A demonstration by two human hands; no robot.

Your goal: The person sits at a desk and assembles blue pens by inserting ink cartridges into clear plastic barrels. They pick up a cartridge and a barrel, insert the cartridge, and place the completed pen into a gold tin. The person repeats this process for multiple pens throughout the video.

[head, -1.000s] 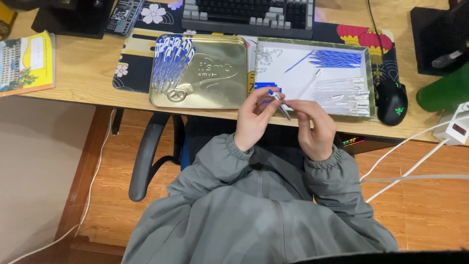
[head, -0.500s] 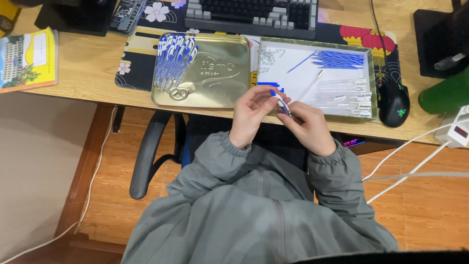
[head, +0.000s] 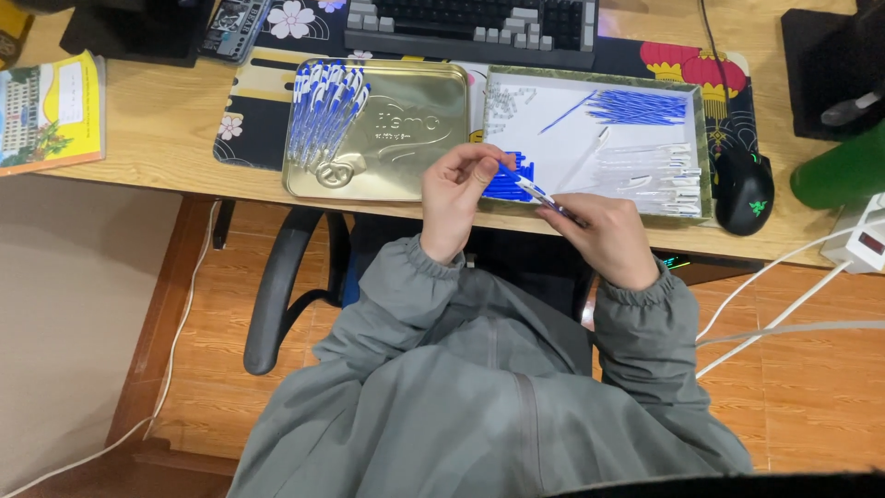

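Note:
My left hand [head: 458,198] and my right hand [head: 604,235] hold one blue and white pen [head: 535,191] between them, just over the desk's front edge. The left fingers pinch its blue end, the right fingers grip the other end. Behind the hands lies a shallow tray [head: 702,148] lined with white, holding blue refills [head: 638,106], clear pen barrels [head: 659,171], small blue caps [head: 512,184] and tiny loose parts. Left of it a gold tin lid [head: 406,138] carries a pile of finished blue and white pens [head: 324,111].
A keyboard [head: 470,23] sits at the back, a black mouse [head: 743,191] right of the tray, a green bottle [head: 843,171] and white power strip [head: 862,242] at far right, a yellow book [head: 51,111] at left. A black chair arm [head: 281,286] is under the desk.
Both hands have stayed together on the pen; the left fingers have shifted onto its blue end. The view has tilted slightly.

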